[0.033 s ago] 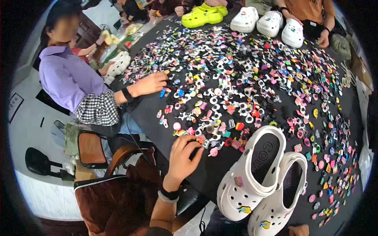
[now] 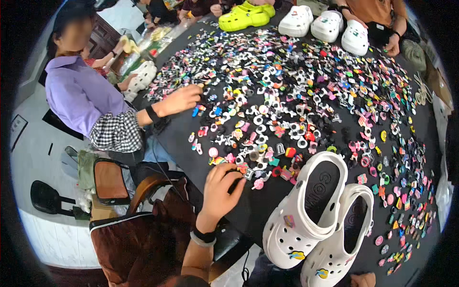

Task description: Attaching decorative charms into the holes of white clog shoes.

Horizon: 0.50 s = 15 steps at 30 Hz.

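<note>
My left hand (image 2: 221,191) reaches over the near edge of a wide spread of shoe charms. Its thumb and index finger close together at a small dark charm with a pale letter (image 2: 247,173); other charms lie beside the fingertips. To the right, a pair of white clogs stands toe toward me, a left clog (image 2: 306,205) and a right clog (image 2: 342,239), with yellow and blue charms on their toes. Only part of my right hand (image 2: 363,280) shows at the lower edge, beside the right clog; its grip is hidden.
Black cloth covers the table (image 2: 184,143). At left, a person in a purple shirt (image 2: 79,91) reaches into the charms. Yellow-green clogs (image 2: 244,18) and white clogs (image 2: 295,21) stand at the far side near other people. A brown bag (image 2: 148,244) sits left of my forearm.
</note>
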Motion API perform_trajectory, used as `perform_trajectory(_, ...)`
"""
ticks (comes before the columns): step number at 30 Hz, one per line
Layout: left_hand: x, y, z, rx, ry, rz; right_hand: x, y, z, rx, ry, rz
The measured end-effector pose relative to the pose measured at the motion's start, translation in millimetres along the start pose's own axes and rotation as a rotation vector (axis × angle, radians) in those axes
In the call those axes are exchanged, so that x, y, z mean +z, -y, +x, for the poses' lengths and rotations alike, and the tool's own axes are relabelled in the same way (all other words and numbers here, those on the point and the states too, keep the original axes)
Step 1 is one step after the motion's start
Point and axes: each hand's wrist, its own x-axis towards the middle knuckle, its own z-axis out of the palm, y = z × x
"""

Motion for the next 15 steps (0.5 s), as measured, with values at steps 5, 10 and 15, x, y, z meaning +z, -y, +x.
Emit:
perform_trajectory(5, -5.2, 0.3, 1.5, -0.039, -0.004, -0.057, 12.0, -16.9, -13.9, 0.016, -0.034, -0.021)
perform_trajectory(10, -17.9, 13.7, 12.0, 0.003, -0.037, -0.005, 10.4, -18.2, -12.1, 0.012, -0.019, 0.012)
perform_trajectory(15, -29.0, 32.9, 43.1, 0.082, 0.099, 0.206, 12.8, -20.1, -11.9, 0.010, -0.021, 0.027)
